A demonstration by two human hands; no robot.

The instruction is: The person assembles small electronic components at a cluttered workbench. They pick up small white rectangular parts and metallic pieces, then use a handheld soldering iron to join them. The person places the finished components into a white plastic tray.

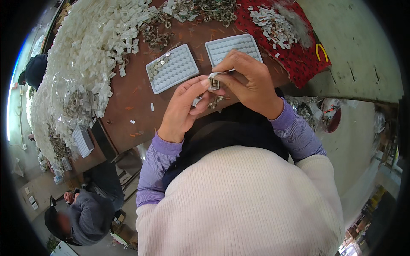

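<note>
My left hand [183,104] and my right hand [252,83] meet above the table's near edge. Between the left thumb and fingers sits a small watch [214,84] with a rectangular, gold-toned case. The right thumb and forefinger pinch a white piece [217,74], maybe a tag or wrapping, at the watch's top end. A metal band [218,101] hangs below the hands; whether it joins the watch I cannot tell. Beyond the left hand lies a pale tray [179,70] with rows of hollows and several small round metal discs. A second pale tray [228,46] lies behind the right hand.
A big heap of white tags [85,47] covers the brown table's [128,96] left side. Metal bands [218,13] pile up at the back. On a red cloth [299,68] are white pieces [273,27] and yellow-handled pliers [321,52]. Another person [92,217] sits at lower left.
</note>
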